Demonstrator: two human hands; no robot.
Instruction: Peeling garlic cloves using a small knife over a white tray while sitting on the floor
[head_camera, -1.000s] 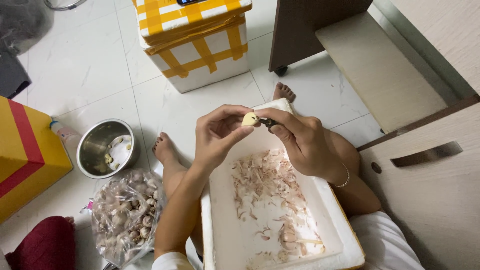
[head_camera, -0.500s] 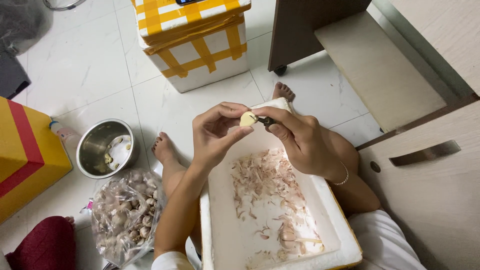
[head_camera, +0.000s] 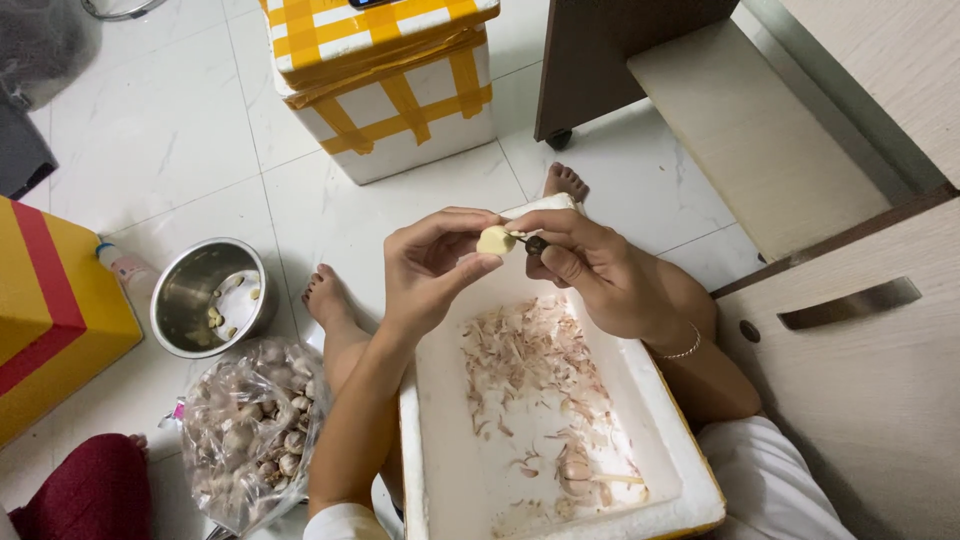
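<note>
My left hand (head_camera: 435, 265) pinches a pale peeled garlic clove (head_camera: 494, 240) between thumb and fingertips. My right hand (head_camera: 590, 270) grips a small dark-handled knife (head_camera: 533, 243) whose blade touches the clove. Both hands hover over the far end of a white foam tray (head_camera: 440, 470) resting on my lap, strewn with papery garlic skins (head_camera: 535, 370). A thin bracelet circles my right wrist.
A steel bowl (head_camera: 195, 290) with a few peeled cloves sits on the tiled floor at left. A clear bag of unpeeled garlic (head_camera: 250, 425) lies beside my left leg. A white box with yellow tape (head_camera: 385, 85) stands ahead, a yellow-red box (head_camera: 50, 310) at left, wooden drawers (head_camera: 850, 330) at right.
Both hands stay together over the tray; the clove has turned slightly in my left fingers while the knife works at it.
</note>
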